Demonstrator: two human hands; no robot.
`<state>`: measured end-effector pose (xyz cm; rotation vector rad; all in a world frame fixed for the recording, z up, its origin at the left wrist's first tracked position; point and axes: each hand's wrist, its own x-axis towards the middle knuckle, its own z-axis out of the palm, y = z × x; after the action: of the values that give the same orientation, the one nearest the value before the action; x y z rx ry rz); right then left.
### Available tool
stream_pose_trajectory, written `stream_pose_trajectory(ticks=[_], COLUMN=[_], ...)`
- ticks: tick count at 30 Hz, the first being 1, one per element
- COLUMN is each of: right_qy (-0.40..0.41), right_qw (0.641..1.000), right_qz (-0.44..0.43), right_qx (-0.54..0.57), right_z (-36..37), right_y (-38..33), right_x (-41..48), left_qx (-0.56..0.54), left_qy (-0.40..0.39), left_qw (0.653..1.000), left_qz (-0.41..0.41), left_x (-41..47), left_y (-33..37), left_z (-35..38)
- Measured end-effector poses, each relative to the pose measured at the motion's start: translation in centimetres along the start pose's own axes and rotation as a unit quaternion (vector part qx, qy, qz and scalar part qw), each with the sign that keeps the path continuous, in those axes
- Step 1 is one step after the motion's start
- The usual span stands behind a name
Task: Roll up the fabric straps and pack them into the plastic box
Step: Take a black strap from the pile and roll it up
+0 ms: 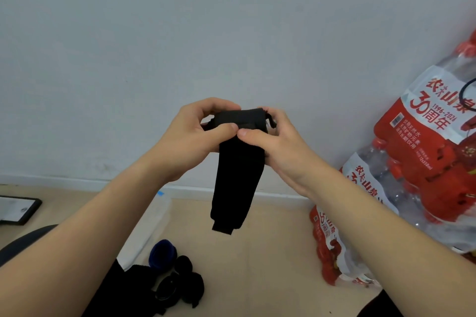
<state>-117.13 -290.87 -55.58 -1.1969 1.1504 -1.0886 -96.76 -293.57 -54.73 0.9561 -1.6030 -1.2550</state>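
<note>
I hold a black fabric strap (238, 180) up in front of the wall with both hands. Its top end is rolled into a short coil between my fingers, and the loose tail hangs down. My left hand (192, 136) grips the left side of the coil, thumb pressed on the front. My right hand (273, 141) pinches the right side, thumb next to the left one. On the floor below lie a rolled blue strap (162, 255) and several black rolled straps (184, 264). The clear plastic box (152, 224) stands behind them, partly hidden by my left arm.
Shrink-wrapped packs of red-labelled water bottles (422, 152) are stacked against the wall at the right. A dark-framed flat panel (18, 210) lies on the floor at the far left. A dark rounded object (25, 242) shows at the left edge.
</note>
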Motion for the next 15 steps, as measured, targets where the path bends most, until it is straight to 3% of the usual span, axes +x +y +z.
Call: stream_pose_trajectory(ticks=[3,6,10,12,15], right_qy=[-0.087,-0.069,-0.107,-0.087,-0.049], right_qw=[0.992,0.993,0.991,0.993,0.996], right_qz=[0.081,0.084,0.085,0.083,0.067], right_qx=[-0.053,-0.051,0.013,0.013,0.022], right_z=[-0.8,-1.1,-0.8,-0.6,-0.3], right_y=[0.0,0.4,0.4,0.7,0.7], right_x=[0.1,0.2,-0.3,-0.5,-0.8], left_qx=[0.031,0.075,0.143,0.179,0.092], left_qy=[0.037,0.054,0.021,0.010,0.018], left_qw=[0.999,0.995,0.986,0.979,0.994], left_qz=[0.003,0.025,0.078,0.095,0.052], left_x=[-0.2,-0.2,-0.5,-0.7,-0.6], left_y=[0.0,-0.1,-0.3,-0.7,-0.8], left_z=[0.4,0.3,0.1,0.3,0.3])
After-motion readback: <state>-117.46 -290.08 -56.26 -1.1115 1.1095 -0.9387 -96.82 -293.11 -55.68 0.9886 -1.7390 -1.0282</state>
